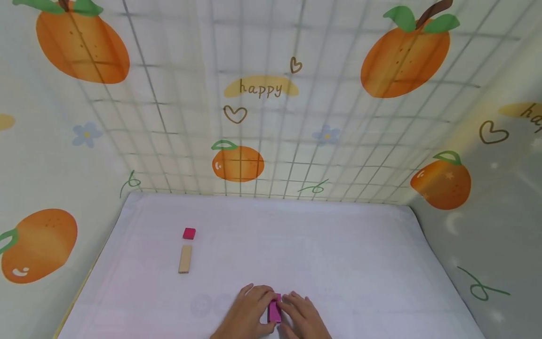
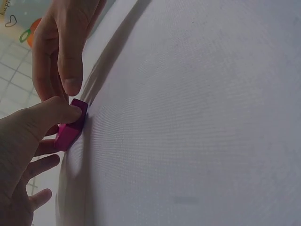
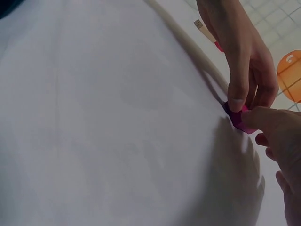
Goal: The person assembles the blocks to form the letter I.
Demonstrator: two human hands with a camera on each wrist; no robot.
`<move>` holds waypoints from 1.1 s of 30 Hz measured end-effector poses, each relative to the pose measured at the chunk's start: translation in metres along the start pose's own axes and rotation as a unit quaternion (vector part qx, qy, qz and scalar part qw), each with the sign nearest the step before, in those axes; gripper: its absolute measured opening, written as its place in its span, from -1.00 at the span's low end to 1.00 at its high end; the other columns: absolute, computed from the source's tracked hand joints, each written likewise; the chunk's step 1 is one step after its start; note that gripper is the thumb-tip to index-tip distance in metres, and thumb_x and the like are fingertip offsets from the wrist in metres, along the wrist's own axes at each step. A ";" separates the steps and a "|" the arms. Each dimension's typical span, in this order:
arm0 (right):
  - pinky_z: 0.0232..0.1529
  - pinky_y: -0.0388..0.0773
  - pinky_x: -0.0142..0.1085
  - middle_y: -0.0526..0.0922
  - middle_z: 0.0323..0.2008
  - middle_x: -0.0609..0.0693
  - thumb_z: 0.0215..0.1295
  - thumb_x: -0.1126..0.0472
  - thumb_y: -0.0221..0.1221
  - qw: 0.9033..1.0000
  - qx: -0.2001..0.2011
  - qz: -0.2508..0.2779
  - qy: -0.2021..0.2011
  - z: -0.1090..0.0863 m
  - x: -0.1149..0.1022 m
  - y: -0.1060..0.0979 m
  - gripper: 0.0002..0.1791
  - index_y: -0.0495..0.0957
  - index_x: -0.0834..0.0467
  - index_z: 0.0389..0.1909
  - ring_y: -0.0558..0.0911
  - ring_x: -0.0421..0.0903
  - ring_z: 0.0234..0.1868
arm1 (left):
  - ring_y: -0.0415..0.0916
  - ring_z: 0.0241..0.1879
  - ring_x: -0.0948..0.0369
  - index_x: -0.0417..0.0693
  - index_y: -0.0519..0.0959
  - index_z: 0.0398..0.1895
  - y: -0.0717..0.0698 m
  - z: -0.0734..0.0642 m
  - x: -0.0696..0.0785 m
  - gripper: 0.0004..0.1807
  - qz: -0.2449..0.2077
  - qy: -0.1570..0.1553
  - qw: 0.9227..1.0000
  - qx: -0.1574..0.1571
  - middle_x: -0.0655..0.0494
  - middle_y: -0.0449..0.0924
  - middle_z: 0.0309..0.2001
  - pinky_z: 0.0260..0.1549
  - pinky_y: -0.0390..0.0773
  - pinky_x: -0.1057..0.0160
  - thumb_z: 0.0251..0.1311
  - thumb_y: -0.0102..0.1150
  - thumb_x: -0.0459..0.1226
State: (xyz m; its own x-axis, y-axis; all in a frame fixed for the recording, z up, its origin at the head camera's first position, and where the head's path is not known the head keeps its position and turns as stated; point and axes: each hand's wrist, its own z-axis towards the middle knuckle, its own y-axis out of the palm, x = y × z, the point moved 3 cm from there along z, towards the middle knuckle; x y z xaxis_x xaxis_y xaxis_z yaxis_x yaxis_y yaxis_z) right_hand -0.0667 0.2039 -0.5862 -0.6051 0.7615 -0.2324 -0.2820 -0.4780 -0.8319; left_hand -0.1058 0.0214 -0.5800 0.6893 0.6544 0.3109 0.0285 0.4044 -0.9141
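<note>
Near the front of the white table, my left hand (image 1: 251,310) grips a small magenta block (image 1: 274,311). Its thumb sits at the block's near end and its fingers at the far end. My right hand (image 1: 306,314) is close on the other side, a fingertip against the block's right edge. In the left wrist view, the left thumb presses on the magenta block (image 2: 69,134), and the right hand (image 2: 70,42) hangs just above it. The right wrist view shows the block (image 3: 237,117) between both hands, partly covered by fingers.
On the left of the table (image 1: 347,254) lie a flat pale wooden block (image 1: 185,259) and, just beyond it, a small red block (image 1: 189,233). A fabric screen (image 1: 186,80) printed with oranges, over a wire grid, stands along the back and sides.
</note>
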 end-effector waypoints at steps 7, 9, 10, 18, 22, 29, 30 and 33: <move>-0.15 0.60 0.21 0.65 0.06 0.02 -0.10 0.10 0.47 1.000 -0.005 -0.021 -0.018 0.007 -0.003 0.000 -0.43 0.66 0.09 0.05 0.60 0.09 0.11 | 0.44 0.16 0.25 0.06 0.53 0.14 0.000 0.001 -0.003 -0.43 -0.009 -0.007 1.000 -0.009 0.24 0.54 0.11 0.22 0.41 -0.06 0.09 0.35 0.05; -0.16 0.60 0.22 0.65 0.05 0.00 -0.10 0.11 0.47 1.000 -0.009 -0.023 -0.016 0.009 -0.004 0.000 -0.44 0.66 0.08 0.03 0.60 0.07 0.10 | 0.44 0.17 0.24 0.05 0.53 0.14 0.000 0.001 -0.003 -0.44 -0.013 -0.008 1.000 -0.010 0.24 0.55 0.11 0.22 0.41 -0.05 0.09 0.35 0.04; -0.16 0.60 0.21 0.65 0.05 0.00 -0.10 0.11 0.47 1.000 -0.011 -0.023 -0.013 0.010 -0.004 -0.001 -0.45 0.66 0.07 0.03 0.60 0.07 0.10 | 0.45 0.16 0.24 0.05 0.53 0.14 0.000 0.001 -0.004 -0.44 -0.013 -0.008 1.000 -0.009 0.23 0.55 0.10 0.22 0.41 -0.05 0.08 0.36 0.04; -0.17 0.61 0.20 0.67 0.01 -0.02 -0.19 0.15 0.50 0.999 -0.006 -0.032 -0.011 0.011 -0.005 0.000 -0.42 0.68 0.09 -0.01 0.62 0.06 0.07 | 0.47 0.15 0.24 0.09 0.55 0.11 0.000 0.002 -0.002 -0.47 -0.009 -0.004 1.000 -0.002 0.25 0.56 0.08 0.19 0.44 -0.05 0.09 0.37 0.05; -0.15 0.60 0.20 0.67 0.01 -0.02 -0.18 0.14 0.50 1.000 -0.004 -0.030 -0.008 0.010 -0.005 0.001 -0.43 0.68 0.08 -0.01 0.62 0.05 0.07 | 0.45 0.18 0.24 0.08 0.53 0.16 -0.002 0.003 -0.002 -0.44 -0.023 -0.022 0.999 -0.025 0.25 0.55 0.12 0.22 0.41 -0.06 0.11 0.36 0.05; -0.10 0.58 0.21 0.67 0.03 -0.05 -0.12 0.13 0.49 0.999 -0.019 -0.019 0.021 0.012 -0.006 0.000 -0.47 0.68 0.06 0.00 0.60 0.03 0.10 | 0.42 0.22 0.24 0.09 0.51 0.21 -0.001 0.004 -0.004 -0.40 -0.039 -0.044 0.997 -0.055 0.24 0.53 0.16 0.26 0.37 -0.04 0.14 0.36 0.09; -0.10 0.58 0.21 0.67 0.03 -0.06 -0.12 0.13 0.49 0.999 -0.020 -0.019 0.023 0.012 -0.007 0.000 -0.47 0.68 0.06 0.00 0.60 0.03 0.10 | 0.42 0.21 0.24 0.09 0.51 0.21 -0.001 0.004 -0.004 -0.40 -0.040 -0.042 0.997 -0.053 0.24 0.54 0.16 0.26 0.38 -0.04 0.14 0.36 0.09; -0.10 0.58 0.22 0.67 0.02 -0.06 -0.12 0.14 0.48 0.999 -0.020 -0.019 0.025 0.012 -0.007 -0.001 -0.48 0.69 0.06 -0.01 0.61 0.03 0.09 | 0.43 0.20 0.24 0.09 0.51 0.19 0.000 0.003 -0.004 -0.41 -0.038 -0.033 0.998 -0.043 0.25 0.54 0.14 0.24 0.40 -0.04 0.13 0.37 0.08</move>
State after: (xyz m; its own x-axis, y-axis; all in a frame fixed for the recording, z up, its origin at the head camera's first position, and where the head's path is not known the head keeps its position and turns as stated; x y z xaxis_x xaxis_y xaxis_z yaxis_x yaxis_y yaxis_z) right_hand -0.0711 0.1935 -0.5778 -0.5570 0.7997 -0.2241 -0.2741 -0.4318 -0.8593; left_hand -0.1108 0.0208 -0.5803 0.6336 0.6659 0.3939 0.1429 0.3997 -0.9055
